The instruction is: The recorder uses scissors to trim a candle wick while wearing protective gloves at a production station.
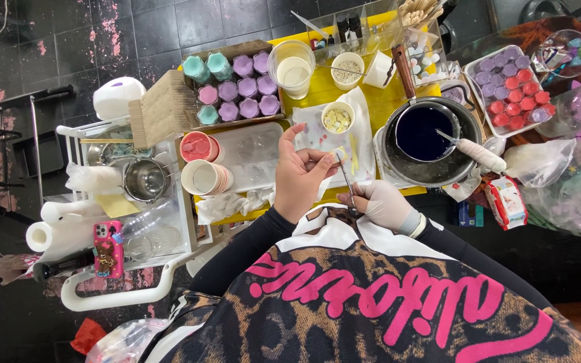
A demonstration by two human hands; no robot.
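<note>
Pinching a small pale piece in left hand [298, 176], gloved right hand [379, 203] gripping tweezers [346, 180]; next needs steady placement.

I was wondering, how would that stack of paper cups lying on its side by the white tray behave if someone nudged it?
The stack of paper cups lies on its side, so it would probably roll, likely in a curve since the cups taper. It looks light and thin-walled, so a push may slide it easily or separate the nested cups. A firm squeeze could dent it.
</note>
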